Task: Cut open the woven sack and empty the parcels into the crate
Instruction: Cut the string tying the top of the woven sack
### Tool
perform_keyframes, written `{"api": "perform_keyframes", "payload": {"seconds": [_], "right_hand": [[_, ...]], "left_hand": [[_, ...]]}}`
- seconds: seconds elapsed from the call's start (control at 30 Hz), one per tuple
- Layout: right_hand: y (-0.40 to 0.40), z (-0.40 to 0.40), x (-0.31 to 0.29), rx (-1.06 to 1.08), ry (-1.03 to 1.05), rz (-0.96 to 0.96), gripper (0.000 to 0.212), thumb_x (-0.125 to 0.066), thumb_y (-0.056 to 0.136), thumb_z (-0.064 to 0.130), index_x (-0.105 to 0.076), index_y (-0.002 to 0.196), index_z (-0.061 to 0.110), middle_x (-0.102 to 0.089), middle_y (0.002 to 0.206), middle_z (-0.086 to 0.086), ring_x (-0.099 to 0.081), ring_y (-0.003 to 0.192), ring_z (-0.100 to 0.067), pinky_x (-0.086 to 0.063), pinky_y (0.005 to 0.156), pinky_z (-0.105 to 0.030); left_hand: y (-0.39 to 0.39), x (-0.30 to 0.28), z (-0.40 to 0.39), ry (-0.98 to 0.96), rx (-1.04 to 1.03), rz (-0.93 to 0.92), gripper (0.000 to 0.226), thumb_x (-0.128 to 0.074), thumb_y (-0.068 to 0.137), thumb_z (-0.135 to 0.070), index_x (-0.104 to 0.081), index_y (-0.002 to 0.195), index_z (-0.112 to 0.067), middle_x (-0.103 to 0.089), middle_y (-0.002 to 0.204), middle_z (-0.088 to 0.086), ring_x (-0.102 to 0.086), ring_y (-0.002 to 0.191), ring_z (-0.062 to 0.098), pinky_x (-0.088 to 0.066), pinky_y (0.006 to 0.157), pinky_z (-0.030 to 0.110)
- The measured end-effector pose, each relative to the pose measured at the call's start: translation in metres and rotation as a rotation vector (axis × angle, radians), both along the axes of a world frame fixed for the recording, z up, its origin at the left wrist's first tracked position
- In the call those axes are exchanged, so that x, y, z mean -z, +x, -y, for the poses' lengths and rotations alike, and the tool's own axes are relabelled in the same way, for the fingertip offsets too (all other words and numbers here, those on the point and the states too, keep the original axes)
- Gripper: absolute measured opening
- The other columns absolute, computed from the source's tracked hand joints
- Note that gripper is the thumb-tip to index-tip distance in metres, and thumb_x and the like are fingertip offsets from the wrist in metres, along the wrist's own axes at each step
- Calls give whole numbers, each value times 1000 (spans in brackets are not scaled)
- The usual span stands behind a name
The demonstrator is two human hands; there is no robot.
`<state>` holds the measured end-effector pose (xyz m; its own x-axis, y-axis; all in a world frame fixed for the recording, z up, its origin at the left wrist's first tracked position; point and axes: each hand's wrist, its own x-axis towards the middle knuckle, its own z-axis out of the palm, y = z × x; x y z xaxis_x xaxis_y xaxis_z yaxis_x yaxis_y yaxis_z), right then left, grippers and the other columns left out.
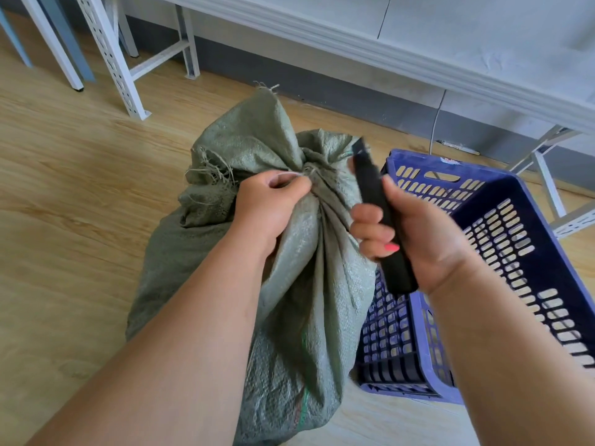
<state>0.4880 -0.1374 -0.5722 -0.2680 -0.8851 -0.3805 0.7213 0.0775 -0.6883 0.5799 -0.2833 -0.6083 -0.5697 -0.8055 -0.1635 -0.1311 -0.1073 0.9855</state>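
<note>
one green sack [302,252] tied shut, left hand [267,207] pinching its neck tie, right hand [415,239] gripping one black knife [383,217], beside one blue crate [502,252].

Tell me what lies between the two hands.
In the head view, the gathered, tied neck of the woven sack lies between the left hand, which pinches its string, and the right hand, which holds the black cutter.

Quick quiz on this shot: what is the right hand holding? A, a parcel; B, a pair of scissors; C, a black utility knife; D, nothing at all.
C: the right hand has its grip round a black utility knife, tip pointing up toward the tied neck of the woven sack, which the left hand pinches.
</note>
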Motion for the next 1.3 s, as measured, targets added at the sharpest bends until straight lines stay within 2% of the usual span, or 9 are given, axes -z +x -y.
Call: {"api": "perform_keyframes", "payload": {"seconds": [0.13, 0.23, 0.33, 0.47, 0.53, 0.67, 0.87, 1.07, 1.3], "right_hand": [[-17, 7, -27, 153, 159, -408, 21, -34, 104, 37, -49, 108, 23, -47, 64, -1, -35, 42, -8, -30, 35, -16], [-12, 12, -26, 259, 303, -812, 22, -36, 103, 35, -52, 118, 34, -54, 67, -3, -43, 47, -11, -36, 41, -21], [0, 12, -7, 254, 457, -1026, 32, -48, 97, 43, -56, 119, 22, -63, 73, 2, -52, 54, -8, -44, 53, -26], [2, 19, 2, 270, 467, -902, 12, -55, 95, 27, -65, 93, 21, -65, 80, -1, -60, 68, -13, -53, 70, -31], [-3, 21, 1, 263, 437, -832, 14, -55, 93, 15, -68, 96, 19, -68, 86, -7, -64, 78, -21, -55, 81, -39], [1, 15, 1, 304, 350, -715, 25, -58, 95, 20, -59, 119, 25, -66, 82, -4, -67, 70, -16, -58, 65, -31], [10, 19, 0, 309, 288, -676, 20, -44, 102, 25, -48, 119, 36, -51, 67, -7, -49, 53, -16, -48, 50, -28], [6, 27, -1, 262, 346, -747, 54, -37, 94, 0, -41, 141, 28, -52, 70, -10, -45, 56, -23, -43, 55, -34], [4, 27, 3, 250, 281, -603, 65, -33, 87, -12, -42, 135, 30, -52, 83, -10, -46, 67, -20, -46, 54, -30]], "left_hand": [[-1, 2, 1, 16, 30, 12, 6, -75, 79, -20, -72, 81, -24, -71, 79, -10, -66, 75, 6, -52, 69, 22], [-4, -1, 2, -99, 30, 9, 11, -75, 78, -24, -70, 86, -31, -69, 82, -17, -61, 74, -9, -46, 66, 15], [-5, -3, 0, -215, 37, 4, 18, -74, 80, -24, -69, 94, -34, -64, 83, -25, -57, 71, -21, -41, 62, 2], [-5, -13, -5, -332, 35, 1, 24, -70, 83, -21, -70, 104, -32, -61, 84, -28, -55, 73, -23, -37, 61, -5], [-5, -17, -5, -357, 30, 9, 29, -67, 84, -21, -69, 110, -33, -60, 85, -28, -58, 77, -12, -40, 66, 0], [-4, -21, -8, -392, 29, 21, 35, -63, 86, -22, -64, 116, -38, -57, 85, -25, -57, 80, -3, -41, 73, 11], [-7, -20, -11, -388, 20, 0, 34, -64, 85, -22, -65, 113, -40, -65, 107, -10, -62, 92, 3, -49, 88, 24], [-8, -17, -7, -343, -27, -36, 30, -68, 84, -18, -58, 107, -35, -61, 92, -13, -57, 68, -14, -40, 62, 4], [-8, -14, -2, -325, -76, -7, 15, -69, 84, -17, -59, 88, -27, -61, 77, -12, -51, 53, -13, -36, 51, 2]]}}
